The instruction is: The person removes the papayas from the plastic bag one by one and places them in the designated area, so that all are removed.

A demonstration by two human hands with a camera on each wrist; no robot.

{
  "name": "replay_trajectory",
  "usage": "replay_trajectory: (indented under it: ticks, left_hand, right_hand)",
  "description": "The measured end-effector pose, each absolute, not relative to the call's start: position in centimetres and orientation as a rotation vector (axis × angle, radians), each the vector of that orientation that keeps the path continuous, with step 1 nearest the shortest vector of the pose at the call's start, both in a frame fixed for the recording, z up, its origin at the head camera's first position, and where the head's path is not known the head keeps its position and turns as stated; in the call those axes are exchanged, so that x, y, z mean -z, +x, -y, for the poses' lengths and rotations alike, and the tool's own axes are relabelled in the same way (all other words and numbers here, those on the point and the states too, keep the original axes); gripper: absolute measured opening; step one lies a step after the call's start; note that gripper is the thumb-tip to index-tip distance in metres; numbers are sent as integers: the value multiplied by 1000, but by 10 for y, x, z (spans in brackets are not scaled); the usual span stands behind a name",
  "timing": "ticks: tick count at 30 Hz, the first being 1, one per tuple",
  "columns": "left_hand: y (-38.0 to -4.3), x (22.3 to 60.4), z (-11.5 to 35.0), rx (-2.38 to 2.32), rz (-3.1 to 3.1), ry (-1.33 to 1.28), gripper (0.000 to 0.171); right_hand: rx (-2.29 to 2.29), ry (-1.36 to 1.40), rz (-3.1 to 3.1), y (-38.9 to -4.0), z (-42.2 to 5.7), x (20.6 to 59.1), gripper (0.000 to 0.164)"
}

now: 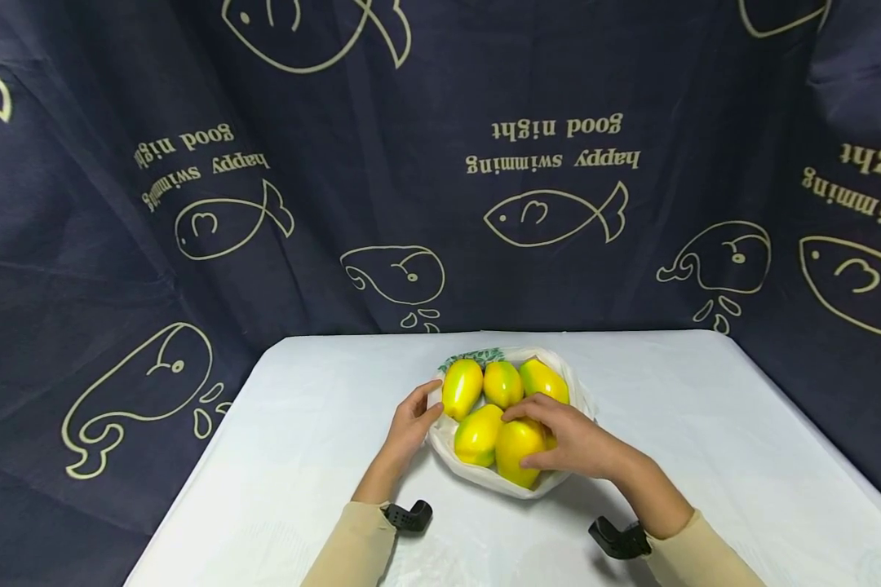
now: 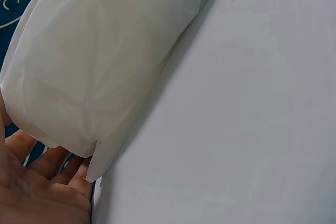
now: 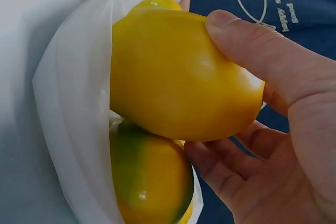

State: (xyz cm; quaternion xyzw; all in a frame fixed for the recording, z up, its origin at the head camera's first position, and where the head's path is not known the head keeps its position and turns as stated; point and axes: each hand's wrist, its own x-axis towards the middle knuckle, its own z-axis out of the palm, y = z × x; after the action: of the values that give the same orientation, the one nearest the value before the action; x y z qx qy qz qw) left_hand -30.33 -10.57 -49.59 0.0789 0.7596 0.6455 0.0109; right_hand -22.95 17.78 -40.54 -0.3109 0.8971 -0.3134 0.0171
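The right hand (image 1: 576, 440) is clamped on a yellow fruit (image 1: 517, 452), thumb and fingers either side of it, at the near side of the white bag (image 1: 490, 479); the left hand (image 1: 413, 420) is at the bag's left edge, though whether it pinches the plastic I cannot tell. More yellow-green fruits (image 1: 477, 436) sit in the bag, on a white counter (image 1: 323, 456) before a dark printed cloth (image 1: 411, 163)

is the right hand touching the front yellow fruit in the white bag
Touching: in the right wrist view, the right hand has its thumb against the yellow fruit, no gap between.
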Motion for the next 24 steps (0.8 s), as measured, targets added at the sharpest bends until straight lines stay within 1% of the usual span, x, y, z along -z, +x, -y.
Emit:
replay_trajectory:
  ticks: [9, 17, 24]
  left_hand:
    - [-303, 495, 106, -2013, -2363, 254, 45]
    - [-303, 495, 106, -2030, -2352, 274, 46]
    - [-305, 497, 106, -2043, -2347, 275, 46]
  right_hand:
    - [1097, -1003, -2801, -229, -187, 399, 53]
    - [1244, -826, -2768, -229, -198, 397, 58]
    - [1371, -756, -2776, -229, -203, 399, 58]
